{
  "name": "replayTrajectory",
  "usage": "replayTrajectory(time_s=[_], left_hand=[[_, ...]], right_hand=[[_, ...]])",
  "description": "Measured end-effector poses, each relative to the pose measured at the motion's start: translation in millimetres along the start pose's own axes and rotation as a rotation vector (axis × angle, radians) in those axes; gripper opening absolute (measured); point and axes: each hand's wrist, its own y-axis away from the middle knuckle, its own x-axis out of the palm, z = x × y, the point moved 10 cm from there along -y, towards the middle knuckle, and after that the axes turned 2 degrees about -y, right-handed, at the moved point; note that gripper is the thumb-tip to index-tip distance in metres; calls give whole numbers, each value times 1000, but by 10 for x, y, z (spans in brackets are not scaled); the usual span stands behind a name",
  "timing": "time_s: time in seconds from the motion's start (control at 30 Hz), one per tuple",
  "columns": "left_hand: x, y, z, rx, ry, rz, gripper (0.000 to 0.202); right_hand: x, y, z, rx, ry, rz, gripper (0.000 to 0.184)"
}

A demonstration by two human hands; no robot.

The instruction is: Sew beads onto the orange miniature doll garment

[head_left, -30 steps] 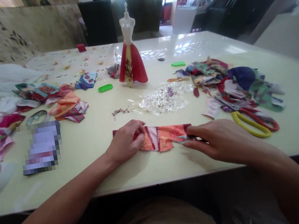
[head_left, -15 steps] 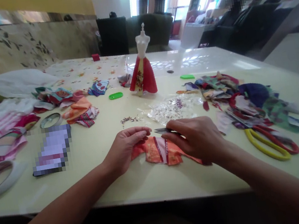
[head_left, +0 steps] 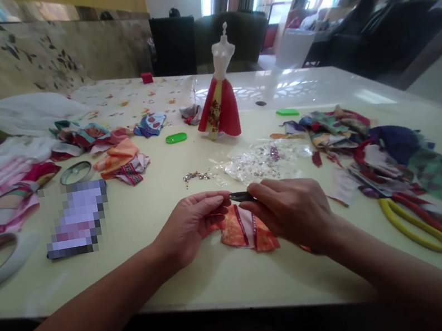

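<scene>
My left hand (head_left: 191, 228) pinches the upper left edge of an orange patterned cloth piece (head_left: 246, 232) with red and white stripes, which hangs just above the pale table (head_left: 159, 198). My right hand (head_left: 294, 211) is closed on a small dark metal tool, apparently tweezers (head_left: 240, 197), whose tip points left toward my left fingertips over the cloth. The two hands nearly touch.
A small white mannequin in a red skirt (head_left: 221, 100) stands mid-table. A clear bag of sequins (head_left: 260, 160) lies behind my hands. Fabric scraps (head_left: 370, 146) and yellow-red scissors (head_left: 422, 216) lie right. More cloth (head_left: 118, 160), a tape roll (head_left: 76, 173) and bags lie left.
My hands have come together over the cloth. The right hand moved left from the cloth's right end with the tool, and the cloth is bunched and lifted instead of lying flat.
</scene>
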Motion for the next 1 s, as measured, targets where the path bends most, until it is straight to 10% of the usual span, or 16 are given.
replayTrajectory(time_s=[1.0], left_hand=[[98,-39,57,8,-96,105,15]], right_hand=[[24,80,-9,0,-181,-7,35]])
